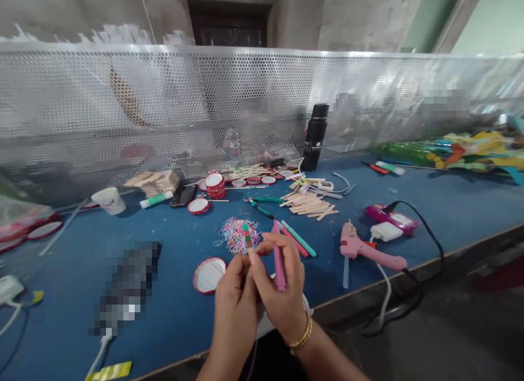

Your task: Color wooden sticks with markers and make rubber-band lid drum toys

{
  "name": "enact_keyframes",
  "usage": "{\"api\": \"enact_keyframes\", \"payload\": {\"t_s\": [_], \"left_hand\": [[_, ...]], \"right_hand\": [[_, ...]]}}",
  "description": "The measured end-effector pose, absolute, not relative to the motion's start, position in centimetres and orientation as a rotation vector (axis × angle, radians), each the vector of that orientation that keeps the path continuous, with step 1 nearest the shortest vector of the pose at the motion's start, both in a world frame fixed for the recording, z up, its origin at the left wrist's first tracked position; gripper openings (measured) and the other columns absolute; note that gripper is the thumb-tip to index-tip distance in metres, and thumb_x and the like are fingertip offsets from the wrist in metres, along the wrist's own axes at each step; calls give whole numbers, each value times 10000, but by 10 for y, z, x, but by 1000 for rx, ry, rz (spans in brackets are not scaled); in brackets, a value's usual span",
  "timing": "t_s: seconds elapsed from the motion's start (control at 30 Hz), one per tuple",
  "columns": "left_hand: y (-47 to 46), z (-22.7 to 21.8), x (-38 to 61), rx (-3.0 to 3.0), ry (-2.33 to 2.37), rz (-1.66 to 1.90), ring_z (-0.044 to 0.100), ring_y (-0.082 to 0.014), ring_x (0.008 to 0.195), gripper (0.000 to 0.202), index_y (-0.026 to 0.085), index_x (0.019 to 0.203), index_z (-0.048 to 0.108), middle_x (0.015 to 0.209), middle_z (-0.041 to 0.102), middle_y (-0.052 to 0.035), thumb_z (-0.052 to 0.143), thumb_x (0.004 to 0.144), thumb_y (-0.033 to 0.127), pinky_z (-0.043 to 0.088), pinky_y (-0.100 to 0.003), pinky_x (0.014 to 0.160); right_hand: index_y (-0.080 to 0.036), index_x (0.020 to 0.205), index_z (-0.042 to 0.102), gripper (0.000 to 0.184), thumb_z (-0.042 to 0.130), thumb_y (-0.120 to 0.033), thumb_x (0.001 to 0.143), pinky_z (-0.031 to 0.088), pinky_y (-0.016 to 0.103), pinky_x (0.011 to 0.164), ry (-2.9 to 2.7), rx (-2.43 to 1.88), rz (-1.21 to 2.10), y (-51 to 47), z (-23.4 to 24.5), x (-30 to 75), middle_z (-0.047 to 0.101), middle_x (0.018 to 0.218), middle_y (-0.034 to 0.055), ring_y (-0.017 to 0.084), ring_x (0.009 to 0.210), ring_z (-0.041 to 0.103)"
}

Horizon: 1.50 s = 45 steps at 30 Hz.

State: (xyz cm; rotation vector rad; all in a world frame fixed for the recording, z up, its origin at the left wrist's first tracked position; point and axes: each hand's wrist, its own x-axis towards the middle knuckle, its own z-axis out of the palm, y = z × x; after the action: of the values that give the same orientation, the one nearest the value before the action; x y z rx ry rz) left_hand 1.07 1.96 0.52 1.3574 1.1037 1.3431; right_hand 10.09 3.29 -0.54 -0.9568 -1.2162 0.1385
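Over the near side of the blue table (176,315) I have the right hand (282,285) and left hand (236,299), the right's fingers gripping a pink marker (279,263), the left's pinching a smaller green-and-red-tipped stick (247,234), left of the marker

No text can be read; the white lettering (315,144) on the black bottle (316,131) is too small.

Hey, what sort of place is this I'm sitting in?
Probably a small craft workspace: the blue table holds a pink glue gun, a pile of flat wooden sticks and a heap of small colorful loops.
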Motion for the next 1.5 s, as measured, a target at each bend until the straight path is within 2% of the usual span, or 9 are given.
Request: {"api": "enact_keyframes", "payload": {"t_s": [0.23,0.4,0.53,0.67,0.9,1.07,1.17,1.3,1.5], "left_hand": [[16,7,15,1713,1340,1378,590,-197,755,232,197,879,699,845,709,-43,561,977,357,453,-289,697],[14,10,24,1752,1449,1470,615,-225,816,245,203,910,702,883,716,-63,523,989,350,475,-314,772],[12,17,27,1741,1419,1549,538,-198,673,346,219,690,596,670,592,-19,503,981,380,436,-292,653],[10,20,27,1747,1434,1483,461,-170,607,354,213,647,562,621,544,-1,532,952,390,377,-278,581],[12,21,23,1729,1264,1370,588,-202,737,251,193,815,686,793,701,-38,610,929,403,469,-292,711],[14,24,22,1749,1140,1266,620,-217,853,267,208,994,722,927,734,-54,539,1000,401,481,-327,861],[14,20,20,1699,1126,1268,555,-185,718,268,204,920,688,764,647,-14,562,990,430,474,-297,750],[14,12,16,1555,1102,1297,338,-128,526,313,200,901,633,597,406,71,572,973,499,289,-237,506],[17,5,15,1504,1037,1320,393,-135,599,308,202,912,640,688,485,42,605,975,501,334,-243,557]], "right_hand": [[-232,1060,592,136,670,-246,949,580,357,832,-1124,-876,297,34,-1,107,660,902,-4,161,814,675],[-221,1137,578,204,650,-288,958,575,326,754,-1064,-842,491,37,-1,110,643,861,-13,154,737,663],[-212,1169,570,236,636,-302,960,576,316,717,-1034,-829,585,38,-3,111,637,872,-4,159,738,664],[-208,1155,578,232,655,-285,950,568,315,740,-1048,-835,548,36,-2,111,637,858,-12,155,733,658],[-216,1134,590,241,685,-287,924,567,359,834,-1098,-835,491,36,-2,113,662,838,-20,171,774,673],[-218,1107,602,232,695,-327,925,568,379,886,-1103,-831,483,37,-2,113,695,946,19,187,879,688],[-212,1147,593,241,633,-370,970,559,373,871,-1035,-812,508,36,-3,112,693,908,9,176,835,683],[-196,1211,600,298,452,-411,1068,553,356,812,-907,-771,493,35,-5,111,677,801,-12,152,732,663],[-203,1071,714,275,487,-359,1056,567,349,747,-1030,-685,454,31,-9,113,671,810,9,160,732,658]]}}
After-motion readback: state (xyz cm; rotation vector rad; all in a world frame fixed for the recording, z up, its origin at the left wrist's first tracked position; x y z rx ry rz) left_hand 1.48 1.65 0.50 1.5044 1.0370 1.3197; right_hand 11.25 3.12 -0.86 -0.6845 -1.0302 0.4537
